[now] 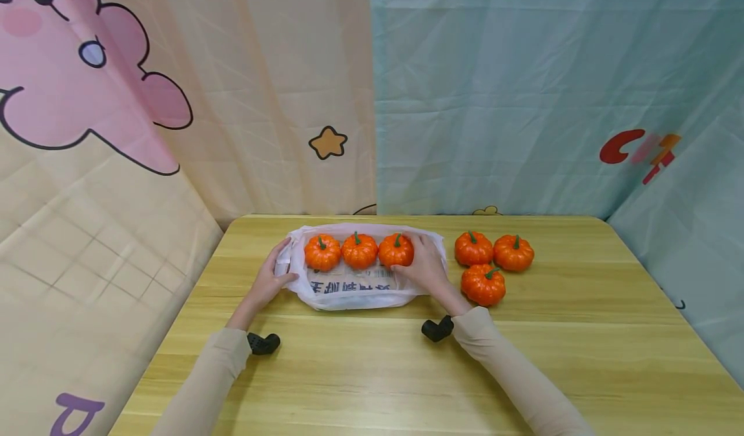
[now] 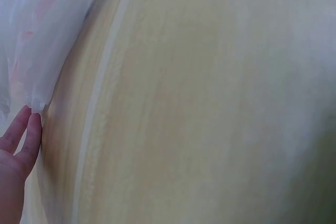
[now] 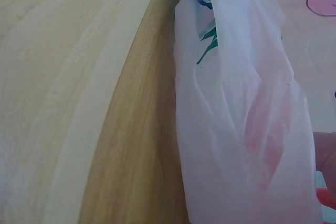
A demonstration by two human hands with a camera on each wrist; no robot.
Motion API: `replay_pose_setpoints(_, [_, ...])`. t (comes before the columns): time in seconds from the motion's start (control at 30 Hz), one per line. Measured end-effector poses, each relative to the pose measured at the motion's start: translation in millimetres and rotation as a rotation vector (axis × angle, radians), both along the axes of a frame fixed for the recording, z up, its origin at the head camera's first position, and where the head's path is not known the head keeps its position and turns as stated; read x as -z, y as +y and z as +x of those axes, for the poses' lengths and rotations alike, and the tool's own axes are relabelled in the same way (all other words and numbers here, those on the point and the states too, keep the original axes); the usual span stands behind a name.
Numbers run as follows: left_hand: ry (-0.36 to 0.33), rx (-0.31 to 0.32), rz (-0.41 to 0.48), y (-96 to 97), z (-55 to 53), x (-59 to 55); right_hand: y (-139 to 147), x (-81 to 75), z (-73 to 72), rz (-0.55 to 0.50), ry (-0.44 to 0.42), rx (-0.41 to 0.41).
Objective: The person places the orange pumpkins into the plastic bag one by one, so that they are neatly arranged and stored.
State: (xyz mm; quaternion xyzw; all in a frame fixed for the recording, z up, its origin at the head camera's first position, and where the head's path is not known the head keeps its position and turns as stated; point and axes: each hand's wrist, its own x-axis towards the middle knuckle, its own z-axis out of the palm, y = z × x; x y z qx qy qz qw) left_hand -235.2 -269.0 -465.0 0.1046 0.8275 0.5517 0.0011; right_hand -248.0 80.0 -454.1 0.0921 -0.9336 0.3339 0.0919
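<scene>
A white plastic bag point(image 1: 354, 302) is spread around a low, long box, with printed brown cardboard point(image 1: 343, 284) showing inside. My left hand point(image 1: 268, 282) holds the bag's left end, thumb toward the front; in the left wrist view its fingers point(image 2: 34, 135) touch the plastic. Inside at the right end, my right hand point(image 1: 427, 267) grips an orange pumpkin point(image 1: 394, 252) with a green stem. Two more pumpkins, one in the middle point(image 1: 359, 253) and one at the left point(image 1: 321, 254), sit in a row with it along the back. In the right wrist view the bag's side point(image 3: 236, 129) hides most of that hand.
Three loose pumpkins stand on the table right of the bag: one at the back point(image 1: 473, 247), one farther right point(image 1: 514, 253), one in front point(image 1: 484, 286) near my right forearm. The wooden table point(image 1: 349, 371) ends at printed curtains point(image 1: 279, 100). Black wrist devices point(image 1: 263, 343) are on both wrists.
</scene>
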Motion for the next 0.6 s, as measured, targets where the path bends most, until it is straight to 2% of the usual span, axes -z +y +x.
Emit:
replay_pose_setpoints(0.13, [0.007, -0.007, -0.003, -1.6, -3.7, 7.0, 1.2, -3.2, 1.7, 0.007, 0.027, -0.017])
replay_pose_setpoints(0.2, [0.019, -0.013, -0.007, -4.4, -8.1, 15.6, 1.4, -5.3, 2.7, 0.011, 0.034, -0.022])
replay_pose_setpoints(0.33, [0.027, -0.017, -0.012, -4.8, -8.2, 16.4, 1.7, -10.7, 5.0, 0.018, 0.041, -0.025])
replay_pose_setpoints(0.43, [0.021, -0.013, -0.005, -3.4, -6.5, 12.4, 3.2, -15.1, 6.2, 0.022, 0.066, -0.031])
replay_pose_setpoints(0.6, [-0.005, -0.002, 0.007, 3.7, 3.2, -6.3, 9.9, -22.8, 9.1, -0.015, 0.127, -0.036])
